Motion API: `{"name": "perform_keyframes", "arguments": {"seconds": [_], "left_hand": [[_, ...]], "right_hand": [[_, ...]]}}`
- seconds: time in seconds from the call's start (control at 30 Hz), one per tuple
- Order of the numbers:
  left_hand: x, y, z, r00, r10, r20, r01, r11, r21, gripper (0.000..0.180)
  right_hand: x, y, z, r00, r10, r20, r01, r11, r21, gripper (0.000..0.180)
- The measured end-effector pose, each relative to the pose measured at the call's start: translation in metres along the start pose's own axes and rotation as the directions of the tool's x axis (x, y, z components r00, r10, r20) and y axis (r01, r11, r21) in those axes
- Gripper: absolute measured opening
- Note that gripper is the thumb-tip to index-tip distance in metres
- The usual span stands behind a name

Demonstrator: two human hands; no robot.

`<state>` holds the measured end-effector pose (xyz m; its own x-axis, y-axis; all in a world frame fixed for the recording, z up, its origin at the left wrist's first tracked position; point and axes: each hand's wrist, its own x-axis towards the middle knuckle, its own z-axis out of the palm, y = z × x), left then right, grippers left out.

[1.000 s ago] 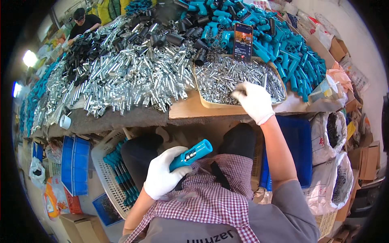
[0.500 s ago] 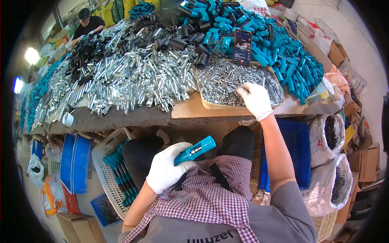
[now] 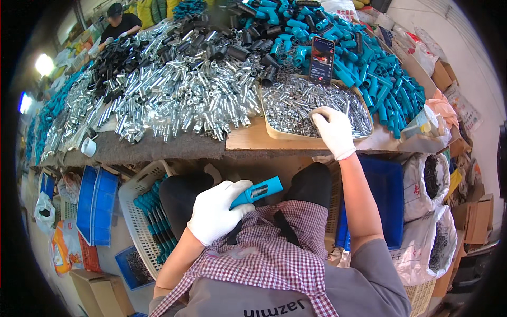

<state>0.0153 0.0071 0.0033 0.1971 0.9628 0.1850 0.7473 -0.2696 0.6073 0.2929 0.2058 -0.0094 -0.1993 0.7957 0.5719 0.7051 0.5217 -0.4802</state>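
Note:
Above my lap, my left hand in a white glove is closed around a teal plastic tube. A slot in the tube's side shows metal inside, and its open end tilts up to the right. Over the shallow tray at the table's front edge, my gloved right hand has its fingertips pressed together down among small metal pins. Whatever those fingertips hold is hidden. A phone leans upright at the tray's back edge.
Shiny metal tubes are heaped across the table, with black sleeves behind and teal plastic parts at right. Below stand a white basket of teal assemblies, blue bins and white sacks. Another person is at the far left.
My right hand stays at the pins, its fingers slightly lower and closer together. The tube in my left hand has turned a little. The whole view has shifted slightly.

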Motion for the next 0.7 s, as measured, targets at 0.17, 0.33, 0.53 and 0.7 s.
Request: {"name": "perform_keyframes", "arguments": {"seconds": [0.17,0.33,0.53,0.7], "left_hand": [[-0.003,-0.004,0.002,1.0,0.01,-0.018,-0.009,1.0,0.008,0.05],[-0.003,-0.005,0.002,0.995,0.082,-0.059,-0.08,0.996,0.037,0.046],[-0.005,-0.004,0.002,1.0,-0.013,-0.003,0.013,1.0,0.021,0.05],[-0.004,0.0,0.008,1.0,0.024,-0.008,-0.024,1.0,0.001,0.05]], "right_hand": [[0.003,-0.011,-0.018,0.79,0.419,0.448,-0.61,0.455,0.649,0.021],[0.0,0.002,-0.013,0.818,0.39,0.423,-0.543,0.28,0.791,0.02],[0.0,-0.031,-0.017,0.904,0.296,0.308,-0.191,0.925,-0.328,0.038],[0.004,-0.029,0.004,0.915,0.275,0.296,-0.164,0.922,-0.351,0.032]]}}
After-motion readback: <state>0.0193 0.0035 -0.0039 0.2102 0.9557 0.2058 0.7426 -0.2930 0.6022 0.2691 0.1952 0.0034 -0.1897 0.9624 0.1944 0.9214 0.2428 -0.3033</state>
